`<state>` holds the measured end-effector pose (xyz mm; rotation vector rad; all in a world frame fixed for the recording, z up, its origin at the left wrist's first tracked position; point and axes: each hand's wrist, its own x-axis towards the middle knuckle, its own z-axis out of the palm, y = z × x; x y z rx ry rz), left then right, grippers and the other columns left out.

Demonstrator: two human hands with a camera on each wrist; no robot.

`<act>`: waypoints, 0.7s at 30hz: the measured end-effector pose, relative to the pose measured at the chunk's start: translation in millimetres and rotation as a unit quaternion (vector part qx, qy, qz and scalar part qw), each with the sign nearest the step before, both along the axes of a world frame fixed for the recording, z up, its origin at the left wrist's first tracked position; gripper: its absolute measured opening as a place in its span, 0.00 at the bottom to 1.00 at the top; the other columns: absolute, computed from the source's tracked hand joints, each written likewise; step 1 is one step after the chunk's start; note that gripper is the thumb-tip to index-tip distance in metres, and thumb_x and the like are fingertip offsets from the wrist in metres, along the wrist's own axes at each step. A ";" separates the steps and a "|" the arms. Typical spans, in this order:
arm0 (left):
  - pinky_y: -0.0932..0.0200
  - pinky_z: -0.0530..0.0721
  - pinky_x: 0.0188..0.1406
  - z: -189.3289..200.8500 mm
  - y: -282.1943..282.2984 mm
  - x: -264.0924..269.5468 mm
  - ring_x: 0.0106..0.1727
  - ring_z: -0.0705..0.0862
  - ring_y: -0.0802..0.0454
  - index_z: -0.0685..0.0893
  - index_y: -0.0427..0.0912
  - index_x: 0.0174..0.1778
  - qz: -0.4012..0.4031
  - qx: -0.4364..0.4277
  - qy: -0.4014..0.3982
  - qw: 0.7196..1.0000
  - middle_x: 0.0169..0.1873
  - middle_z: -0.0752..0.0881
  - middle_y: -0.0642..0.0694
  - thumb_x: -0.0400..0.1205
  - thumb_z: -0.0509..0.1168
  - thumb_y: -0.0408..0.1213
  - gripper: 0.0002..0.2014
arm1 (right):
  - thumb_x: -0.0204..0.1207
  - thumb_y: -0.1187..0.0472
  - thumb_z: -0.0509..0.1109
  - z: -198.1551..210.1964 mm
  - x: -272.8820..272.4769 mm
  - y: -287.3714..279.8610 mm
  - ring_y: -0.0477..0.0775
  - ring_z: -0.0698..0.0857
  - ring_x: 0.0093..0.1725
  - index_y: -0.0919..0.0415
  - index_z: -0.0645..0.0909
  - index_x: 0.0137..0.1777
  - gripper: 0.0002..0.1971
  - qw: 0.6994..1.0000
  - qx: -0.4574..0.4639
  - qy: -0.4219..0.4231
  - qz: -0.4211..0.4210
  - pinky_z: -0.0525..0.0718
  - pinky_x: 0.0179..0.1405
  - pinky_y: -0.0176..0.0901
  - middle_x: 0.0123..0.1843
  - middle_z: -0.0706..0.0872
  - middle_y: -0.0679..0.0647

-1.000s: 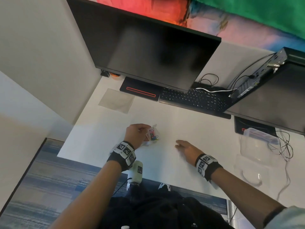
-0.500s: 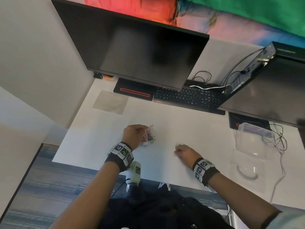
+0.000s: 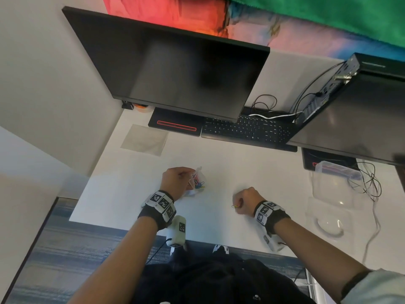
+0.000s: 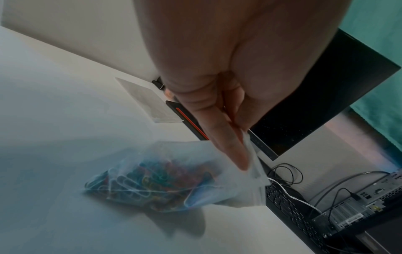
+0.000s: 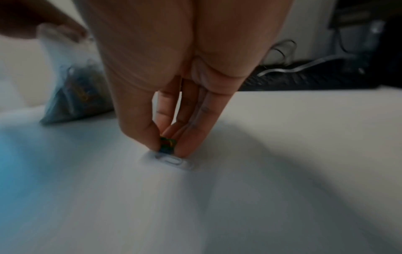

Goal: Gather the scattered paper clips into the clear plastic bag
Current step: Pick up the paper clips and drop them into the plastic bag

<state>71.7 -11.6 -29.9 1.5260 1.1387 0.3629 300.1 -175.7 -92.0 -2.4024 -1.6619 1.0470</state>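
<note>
The left hand [image 4: 217,103] is pinching the mouth of the clear plastic bag [image 4: 174,180], whose clip-filled belly is resting on the counter [image 3: 219,163], mouth tilted up. The right hand [image 5: 174,103], well apart, is pinching a few coloured paper clips [image 5: 166,144] over a white clip [image 5: 178,161] lying flat.

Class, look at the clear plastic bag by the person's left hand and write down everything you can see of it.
The clear plastic bag is small, thin and crinkled, with a strip along its mouth. Its bottom bulges with a heap of coloured paper clips in blue, red, yellow and white. It rests on the white desk, casting a shadow, with its top lifted. The left hand pinches its upper edge between thumb and fingers. Nothing else touches it.
</note>
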 end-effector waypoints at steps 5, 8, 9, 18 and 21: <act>0.44 0.92 0.49 1.6 1.4 3.2 0.47 0.93 0.43 0.92 0.47 0.46 0.003 0.002 0.009 1.000 0.48 0.93 0.39 0.83 0.68 0.33 0.08 | 0.58 0.64 0.74 -3.8 1.3 -7.3 0.39 0.79 0.28 0.54 0.85 0.30 0.03 0.998 0.025 0.043 -0.028 0.77 0.32 0.25 0.27 0.83 0.42; 0.42 0.91 0.54 -4.6 4.9 0.0 0.49 0.93 0.46 0.93 0.54 0.40 -0.012 0.014 0.023 1.000 0.45 0.94 0.46 0.80 0.69 0.34 0.11 | 0.58 0.63 0.74 -3.1 2.4 -11.2 0.40 0.79 0.29 0.48 0.82 0.28 0.08 0.998 0.037 0.048 -0.037 0.78 0.34 0.27 0.28 0.84 0.43; 0.41 0.91 0.55 -5.3 4.8 -0.1 0.49 0.93 0.46 0.94 0.52 0.41 -0.017 0.013 0.025 0.999 0.45 0.94 0.46 0.80 0.69 0.34 0.10 | 0.58 0.64 0.75 -1.4 3.7 -11.2 0.40 0.80 0.29 0.48 0.81 0.27 0.09 0.996 0.047 0.056 -0.049 0.79 0.35 0.29 0.28 0.84 0.44; 0.44 0.92 0.53 5.2 -6.2 16.0 0.43 0.93 0.46 0.91 0.53 0.38 -0.029 0.000 0.029 0.999 0.36 0.93 0.44 0.83 0.67 0.32 0.13 | 0.63 0.70 0.82 55.8 -2.1 49.2 0.42 0.86 0.30 0.63 0.88 0.37 0.06 0.934 0.182 0.231 -0.200 0.86 0.35 0.34 0.33 0.90 0.52; 0.44 0.93 0.50 10.4 -13.6 25.1 0.41 0.93 0.45 0.91 0.47 0.43 -0.034 -0.003 0.019 0.999 0.35 0.92 0.41 0.84 0.66 0.30 0.11 | 0.64 0.66 0.83 68.1 -23.2 68.1 0.35 0.86 0.31 0.62 0.90 0.39 0.06 0.946 0.199 0.217 -0.131 0.83 0.36 0.26 0.34 0.90 0.48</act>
